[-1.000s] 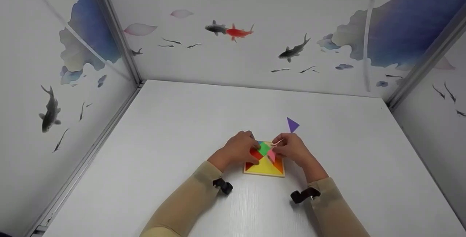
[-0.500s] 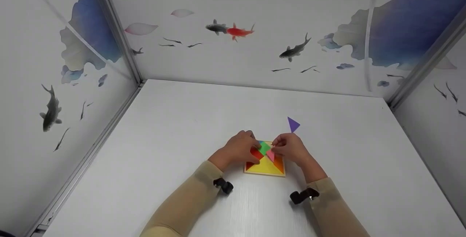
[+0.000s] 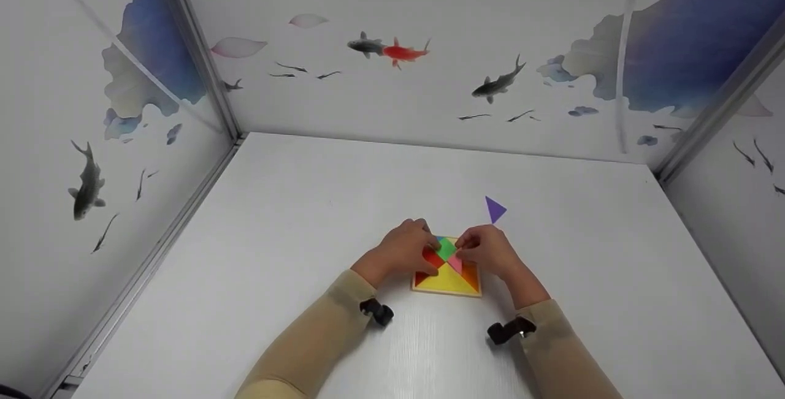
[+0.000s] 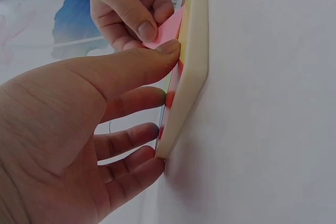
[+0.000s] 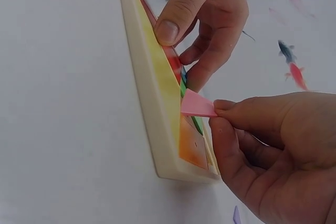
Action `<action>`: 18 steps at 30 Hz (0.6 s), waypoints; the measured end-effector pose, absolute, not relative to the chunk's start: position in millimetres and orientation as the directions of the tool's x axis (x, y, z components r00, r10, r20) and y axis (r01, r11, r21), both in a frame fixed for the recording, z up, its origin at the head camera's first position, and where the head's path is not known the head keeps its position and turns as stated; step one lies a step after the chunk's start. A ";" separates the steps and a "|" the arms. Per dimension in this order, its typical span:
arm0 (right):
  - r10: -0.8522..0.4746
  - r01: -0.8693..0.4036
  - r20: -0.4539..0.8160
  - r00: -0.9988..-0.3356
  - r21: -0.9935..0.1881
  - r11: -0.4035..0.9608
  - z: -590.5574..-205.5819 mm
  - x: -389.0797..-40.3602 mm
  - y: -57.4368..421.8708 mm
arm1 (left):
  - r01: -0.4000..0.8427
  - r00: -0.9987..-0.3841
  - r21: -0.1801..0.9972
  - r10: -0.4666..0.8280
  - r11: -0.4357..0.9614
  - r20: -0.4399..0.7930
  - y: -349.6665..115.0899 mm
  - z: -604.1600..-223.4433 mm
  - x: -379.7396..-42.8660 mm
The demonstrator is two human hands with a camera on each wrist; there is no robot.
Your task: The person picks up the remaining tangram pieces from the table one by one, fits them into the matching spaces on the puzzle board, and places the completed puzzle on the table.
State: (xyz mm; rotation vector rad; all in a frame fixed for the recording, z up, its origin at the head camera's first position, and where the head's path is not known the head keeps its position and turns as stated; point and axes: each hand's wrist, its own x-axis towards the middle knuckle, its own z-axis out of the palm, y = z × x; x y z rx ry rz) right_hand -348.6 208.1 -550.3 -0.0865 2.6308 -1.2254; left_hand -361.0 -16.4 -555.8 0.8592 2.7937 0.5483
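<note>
A square wooden tangram tray [image 3: 446, 293] holds flat coloured pieces, among them a yellow triangle [image 3: 446, 282], a green piece [image 3: 446, 249], a red piece [image 3: 433, 256] and an orange piece [image 5: 193, 142]. My right hand [image 3: 487, 250] pinches a pink tangram piece [image 5: 198, 104] between thumb and fingertips. The pink piece stands tilted, its lower end down among the pieces beside the orange one. My left hand [image 3: 405, 246] rests across the tray's left side, fingers spread, thumb [image 4: 169, 47] over the pieces, one finger at the outer rim.
A purple triangle [image 3: 495, 209] lies on the white table [image 3: 306, 203] just beyond my right hand. White walls printed with fish stand behind and on both sides. A small black wrist device [image 3: 376, 312] sits on the left sleeve, another [image 3: 513, 330] on the right.
The pink piece, held by my right hand, has shifted slightly and looks lower over the tray. My left hand has stayed in place, and the purple triangle lies as before.
</note>
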 end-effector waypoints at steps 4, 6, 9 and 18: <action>-0.158 0.031 -0.177 -0.971 -0.756 0.654 -552.8 -348.9 207.8 | 0.518 -0.816 0.388 0.576 0.763 -0.044 -17.4 -557.3 -362.2; -0.161 0.023 -0.169 -0.972 -0.755 0.655 -554.0 -348.7 207.9 | 0.524 -0.813 0.384 0.580 0.761 -0.041 -17.5 -557.9 -362.6; -0.165 0.008 -0.155 -0.974 -0.753 0.658 -555.0 -348.8 207.6 | 0.540 -0.807 0.367 0.590 0.758 -0.031 -17.8 -558.0 -362.9; -0.145 0.015 -0.145 -0.979 -0.756 0.654 -555.0 -347.6 204.1 | 0.536 -0.808 0.366 0.588 0.761 -0.039 -18.1 -555.9 -361.9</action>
